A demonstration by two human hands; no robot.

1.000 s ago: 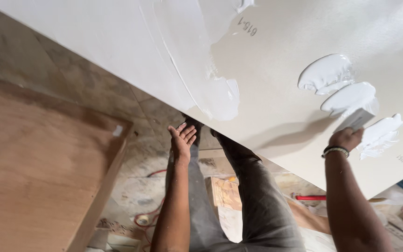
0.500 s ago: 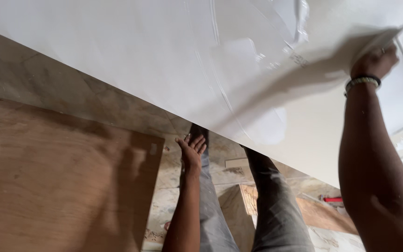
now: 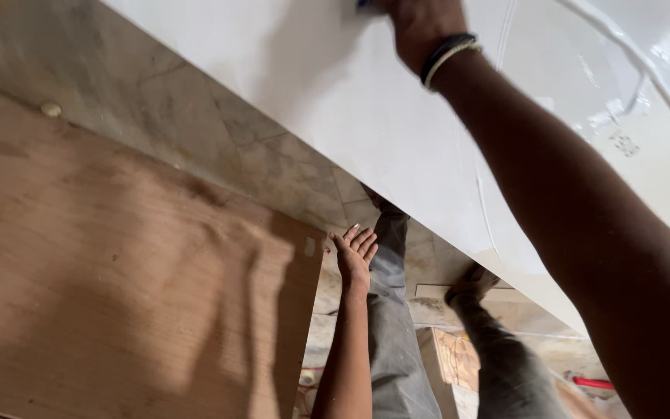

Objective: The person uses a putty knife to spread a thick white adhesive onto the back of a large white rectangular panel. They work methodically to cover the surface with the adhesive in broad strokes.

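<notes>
In the head view, your right hand (image 3: 420,27) was pressed to the white panel (image 3: 335,101) at the top of the frame, its fingers cut off by the edge, so its grip could not be told. The panel's long edge ran from upper left to lower right. Your left hand (image 3: 356,252) hung open and empty at lower centre, apart from the panel, beside the plywood sheet (image 3: 118,264).

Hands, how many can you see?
2. The left hand hangs low in the middle, open and empty, beside the plywood. The right hand reaches up to the white board at the top; its fingers are cut off by the edge.
</notes>
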